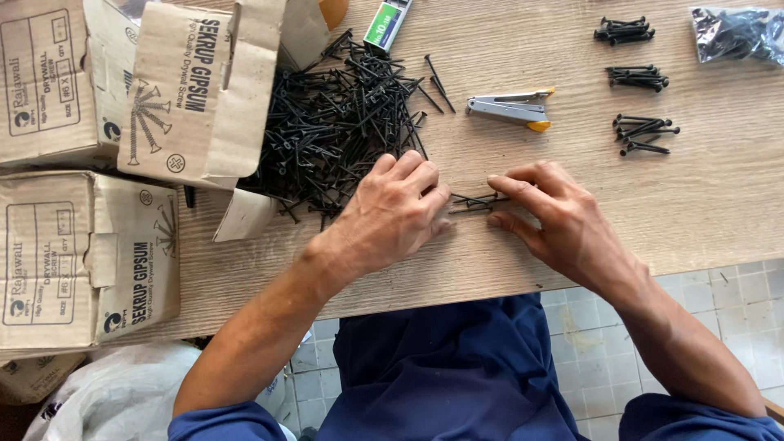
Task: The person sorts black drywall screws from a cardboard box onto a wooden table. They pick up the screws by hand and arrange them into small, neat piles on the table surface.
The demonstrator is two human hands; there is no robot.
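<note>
Head view: left hand (392, 214) and right hand (555, 220) pinch small screw bundle (478, 202) between fingertips on wooden table (719, 204), beside loose screw pile (343, 122); judgement: square heads one way, keep tips level, press bundle flat before lifting

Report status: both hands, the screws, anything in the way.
Left hand and right hand pinch a small bundle of black screws between fingertips, on the wooden table. Loose screw pile just behind left hand. Stapler lies apart.
</note>
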